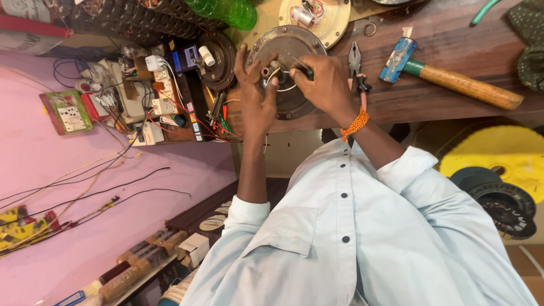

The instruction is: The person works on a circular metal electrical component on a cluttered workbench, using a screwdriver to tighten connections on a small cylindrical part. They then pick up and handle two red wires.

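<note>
Both hands are at a round, dark metal motor housing [289, 85] lying flat on the wooden surface [453, 51]; everything else is placed from that housing. The left hand [256, 93] rests on the housing's near-left edge, fingers spread and half curled over its rim and centre, steadying it rather than closing round it. The right hand [323, 85] is bunched over the middle of the housing, fingertips pinched on a slim dark tool [300, 65] and pale wires [280, 79] coming from the hub; how tight the pinch is I cannot tell. An orange thread band [355, 124] sits on that wrist. Just beside the housing on the right lie pliers [356, 65], and farther right a hammer [453, 79] with a wooden handle. Beyond the housing sits a cream-coloured round cover [323, 20]. To its left stands a smaller dark motor part [218, 59], then a tangle of switches and wiring [147, 96].
</note>
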`<act>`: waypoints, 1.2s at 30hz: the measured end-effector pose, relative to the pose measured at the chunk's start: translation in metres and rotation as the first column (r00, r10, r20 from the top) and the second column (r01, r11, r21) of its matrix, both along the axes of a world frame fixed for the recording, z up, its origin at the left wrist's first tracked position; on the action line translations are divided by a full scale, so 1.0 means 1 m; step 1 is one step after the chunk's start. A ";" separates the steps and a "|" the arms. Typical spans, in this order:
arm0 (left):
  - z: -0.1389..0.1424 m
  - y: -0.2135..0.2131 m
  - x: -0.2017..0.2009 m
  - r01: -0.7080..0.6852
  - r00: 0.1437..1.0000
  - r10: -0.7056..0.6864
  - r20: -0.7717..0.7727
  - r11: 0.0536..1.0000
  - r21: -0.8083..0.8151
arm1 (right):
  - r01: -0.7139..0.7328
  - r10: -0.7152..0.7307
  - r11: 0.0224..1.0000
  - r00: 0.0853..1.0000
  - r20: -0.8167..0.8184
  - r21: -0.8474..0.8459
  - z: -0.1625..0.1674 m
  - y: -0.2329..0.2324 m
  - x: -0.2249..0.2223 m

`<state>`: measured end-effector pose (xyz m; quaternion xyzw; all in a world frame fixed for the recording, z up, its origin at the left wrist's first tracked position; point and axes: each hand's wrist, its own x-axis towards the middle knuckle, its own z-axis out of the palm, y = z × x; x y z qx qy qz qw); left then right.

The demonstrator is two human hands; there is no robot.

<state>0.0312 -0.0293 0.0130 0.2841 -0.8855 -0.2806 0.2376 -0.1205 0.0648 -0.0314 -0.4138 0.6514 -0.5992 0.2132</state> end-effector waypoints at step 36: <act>0.024 0.009 -0.021 -0.065 0.926 0.153 0.345 0.966 -0.251 | 0.082 -0.077 0.994 0.995 -0.058 0.076 -0.003 -0.006 0.010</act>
